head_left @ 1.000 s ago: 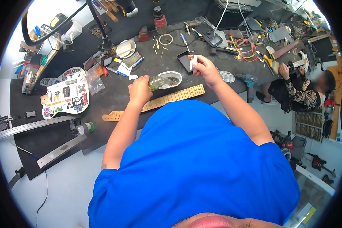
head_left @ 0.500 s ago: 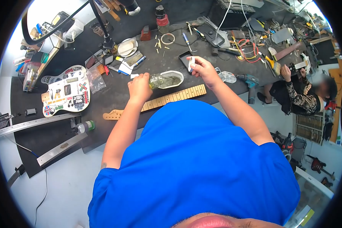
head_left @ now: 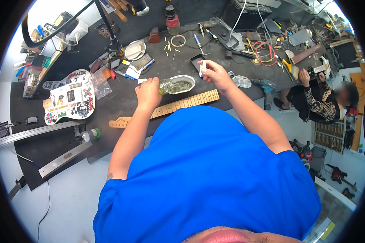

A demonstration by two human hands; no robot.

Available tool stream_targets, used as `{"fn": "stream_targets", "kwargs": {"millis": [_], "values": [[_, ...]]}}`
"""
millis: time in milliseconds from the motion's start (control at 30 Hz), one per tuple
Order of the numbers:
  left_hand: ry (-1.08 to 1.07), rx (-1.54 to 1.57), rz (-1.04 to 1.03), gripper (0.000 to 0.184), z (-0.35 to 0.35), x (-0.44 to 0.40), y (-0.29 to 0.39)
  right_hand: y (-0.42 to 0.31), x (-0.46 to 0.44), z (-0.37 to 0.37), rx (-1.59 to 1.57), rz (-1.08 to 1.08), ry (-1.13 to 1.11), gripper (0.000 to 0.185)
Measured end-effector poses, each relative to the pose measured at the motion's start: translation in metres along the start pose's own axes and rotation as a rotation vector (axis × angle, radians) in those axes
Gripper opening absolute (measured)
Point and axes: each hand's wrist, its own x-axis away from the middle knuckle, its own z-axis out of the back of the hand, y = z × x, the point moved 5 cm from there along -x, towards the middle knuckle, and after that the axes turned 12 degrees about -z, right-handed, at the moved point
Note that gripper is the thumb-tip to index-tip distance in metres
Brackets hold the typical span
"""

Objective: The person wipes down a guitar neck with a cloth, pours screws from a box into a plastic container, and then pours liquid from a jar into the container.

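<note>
My left hand (head_left: 149, 94) is closed around a clear glass jar (head_left: 165, 86) with yellowish-green liquid, tipped on its side. The jar's mouth lies over a white oval dish (head_left: 193, 83), which holds similar liquid. Between the thumb and fingers of my right hand (head_left: 215, 76) is a small white piece (head_left: 202, 68) whose kind I cannot make out. Just behind it sits a small black tray (head_left: 196, 59). Closer to my body, a wooden guitar neck (head_left: 184, 104) with frets lies on the dark bench, its headstock to the left.
A sticker-covered guitar body (head_left: 71, 97) lies at left, near a green-labelled bottle (head_left: 91, 135). Beyond the dish are a screwdriver (head_left: 197, 40) and a tape ring (head_left: 178, 40). On the right are a drill (head_left: 267, 87) and a seated co-worker (head_left: 318, 97). A black lamp arm (head_left: 106, 25) stands at back left.
My right hand and the white piece have shifted very slightly left. My left hand still holds the jar tipped over the dish. The whole view has moved a little.
</note>
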Motion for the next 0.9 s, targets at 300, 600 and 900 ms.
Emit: {"fn": "stream_targets", "kwargs": {"millis": [300, 600, 900], "values": [[-0.011, -0.04, -0.001, 0.037, -0.0036, -0.0007, 0.0002, -0.0003, -0.0033, 0.0005, 0.021, -0.002, -0.004, 0.055], [0.02, -0.097, -0.038, 0.032, -0.0032, -0.0024, -0.0007, 0.0005, -0.0025, -0.0009, 0.021, 0.001, -0.014, 0.055], [0.025, -0.133, -0.061, 0.03, -0.0005, -0.0036, 0.0017, 0.0052, -0.0034, 0.0, 0.024, 0.005, -0.011, 0.055]]}}
